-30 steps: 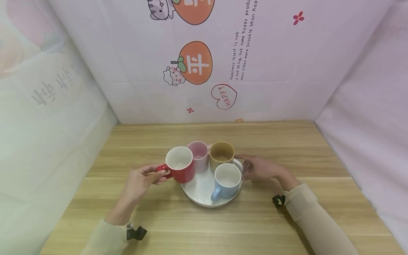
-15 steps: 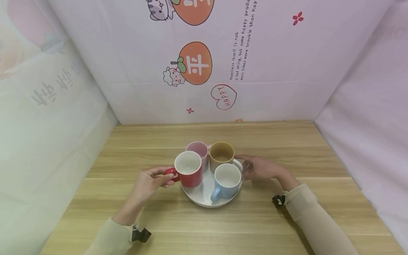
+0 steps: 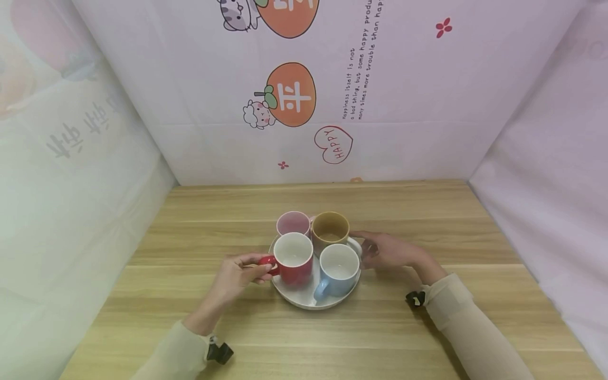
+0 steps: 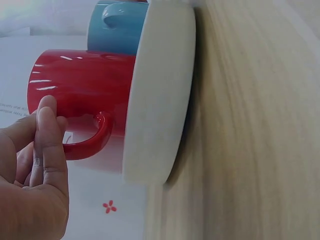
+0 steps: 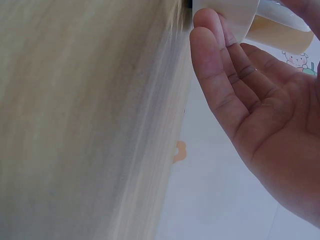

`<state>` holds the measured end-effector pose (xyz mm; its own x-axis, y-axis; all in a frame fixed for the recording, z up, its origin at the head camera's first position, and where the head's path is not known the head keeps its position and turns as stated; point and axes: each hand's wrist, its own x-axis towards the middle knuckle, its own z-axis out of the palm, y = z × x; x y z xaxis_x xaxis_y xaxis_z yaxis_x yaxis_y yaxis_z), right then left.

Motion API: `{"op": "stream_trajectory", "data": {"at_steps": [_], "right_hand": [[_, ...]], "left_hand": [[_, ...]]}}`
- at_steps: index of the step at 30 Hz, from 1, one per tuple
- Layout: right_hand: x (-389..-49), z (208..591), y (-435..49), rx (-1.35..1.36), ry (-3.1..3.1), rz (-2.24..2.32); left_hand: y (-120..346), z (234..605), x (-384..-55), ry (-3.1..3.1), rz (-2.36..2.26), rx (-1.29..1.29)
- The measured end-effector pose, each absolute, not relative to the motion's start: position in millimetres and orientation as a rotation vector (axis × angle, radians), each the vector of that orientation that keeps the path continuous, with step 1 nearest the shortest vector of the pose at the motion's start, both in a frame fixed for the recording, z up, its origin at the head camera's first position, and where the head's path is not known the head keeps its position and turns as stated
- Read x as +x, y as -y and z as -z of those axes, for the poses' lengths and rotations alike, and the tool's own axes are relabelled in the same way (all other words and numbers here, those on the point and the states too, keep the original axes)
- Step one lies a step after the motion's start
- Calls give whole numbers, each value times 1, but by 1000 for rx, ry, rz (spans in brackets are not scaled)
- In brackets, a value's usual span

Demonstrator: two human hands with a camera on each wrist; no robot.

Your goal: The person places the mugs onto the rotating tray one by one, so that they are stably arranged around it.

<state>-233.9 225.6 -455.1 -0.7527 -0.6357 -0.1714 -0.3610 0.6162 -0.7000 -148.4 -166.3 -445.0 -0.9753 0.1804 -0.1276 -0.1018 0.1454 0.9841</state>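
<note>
My left hand (image 3: 235, 277) pinches the handle of a red mug (image 3: 296, 272) with a white inside. The mug is upright over the left front of a round white dish (image 3: 304, 305); in the left wrist view its lower end disappears behind the dish wall (image 4: 160, 95). Also in the dish are a pink mug (image 3: 292, 221) at the back left, a tan mug (image 3: 330, 227) with a white handle at the back right, and a light blue mug (image 3: 339, 282) at the front right. Extended fingers of my right hand (image 3: 391, 250) rest against the dish's right side, palm visible in the right wrist view.
The dish stands mid-way on a wood-grain table (image 3: 380, 327). A printed white cloth (image 3: 404, 105) rises behind the table, with more cloth along its left and right sides. Dark wrist mounts (image 3: 220, 352) sit at both sleeves.
My left hand has carried the red mug rightward and toward the front, from the dish's left edge to over its front left. My right hand and the other mugs have stayed still.
</note>
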Motion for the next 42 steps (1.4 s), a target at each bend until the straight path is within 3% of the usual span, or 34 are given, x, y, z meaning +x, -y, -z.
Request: {"op": "stream_trajectory", "data": {"at_steps": [19, 42], "right_hand": [[-235, 457, -226, -814, -2428, 942], [-237, 459, -227, -810, -2404, 958]], "left_hand": [[156, 460, -155, -2177, -1854, 10], [168, 462, -173, -2082, -1763, 176]]}}
